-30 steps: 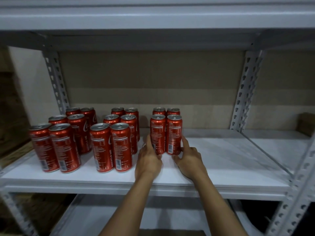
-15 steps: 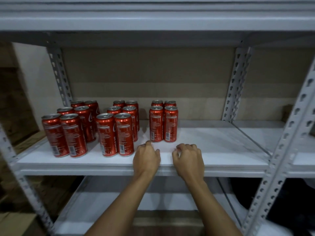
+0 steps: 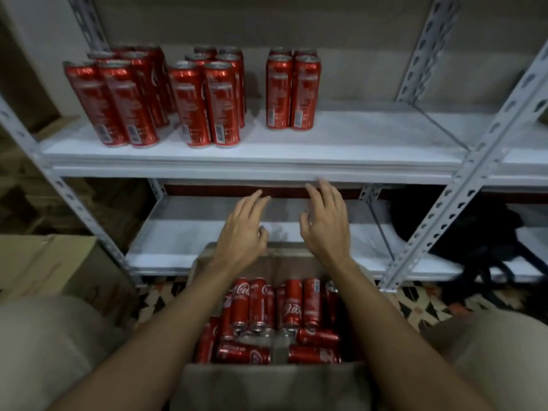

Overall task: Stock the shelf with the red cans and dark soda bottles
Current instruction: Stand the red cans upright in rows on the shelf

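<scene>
Both hands are out in the air in front of the white metal shelf (image 3: pixel 267 149), below its front edge and above the open brown cardboard box (image 3: pixel 267 378) on the floor. The left hand (image 3: pixel 241 232) has its fingers loosely spread and slightly bent, gripping nothing. The right hand (image 3: pixel 326 226) is the same, fingers fanned and empty, fingertips close under the shelf's front lip.

Up on the shelf, the tall red soda cans stand upright in three clusters. The left cluster (image 3: pixel 118 96) sits near the left upright, the middle cluster (image 3: pixel 207 96) just beside it, and the right cluster (image 3: pixel 292 90) is a tight block of four, cans touching, set a little apart from the others. The shelf's right half is bare white board.

Down in the box, more red soda cans (image 3: pixel 275 315) lie jumbled, some on their sides, some propped on end; the picture is blurred here, so an exact count is hard to call. Below the stocked board runs a lower white shelf (image 3: pixel 178 241). A second cardboard box (image 3: pixel 44 262) sits at the left, and a dark bag (image 3: pixel 480 232) lies at the right.
</scene>
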